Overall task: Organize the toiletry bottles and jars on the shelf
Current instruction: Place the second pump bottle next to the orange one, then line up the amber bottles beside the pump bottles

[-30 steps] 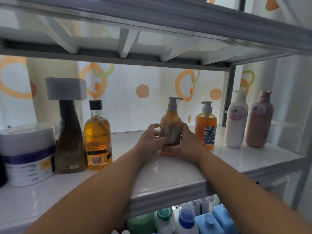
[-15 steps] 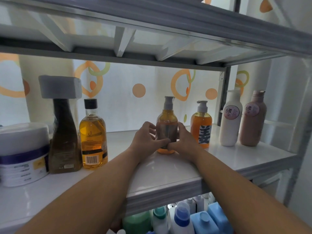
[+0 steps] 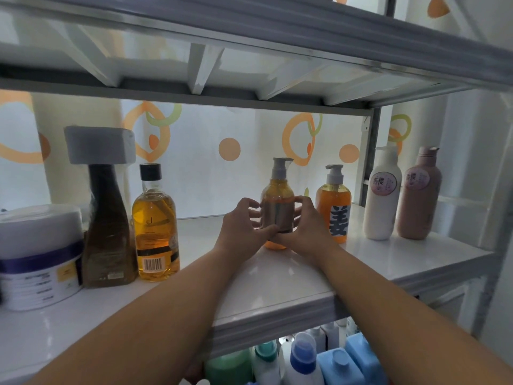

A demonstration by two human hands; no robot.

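We had both hands on the amber pump bottle (image 3: 277, 201), which stood upright on the white shelf (image 3: 388, 262), near the middle and toward the back. Our left hand (image 3: 241, 227) cupped its left side with the fingers spread and the thumb pressed against the dark label; our right hand (image 3: 306, 226) wrapped the right side, so the grip of each hand was closed on that bottle. Just beside it on the right stood the orange pump bottle (image 3: 334, 207), then the white bottle (image 3: 382, 195) and the pink bottle (image 3: 419, 195). Well apart on the left were the black-capped amber bottle (image 3: 155, 229), the dark brown bottle (image 3: 107, 226) and the white tub (image 3: 39, 254).
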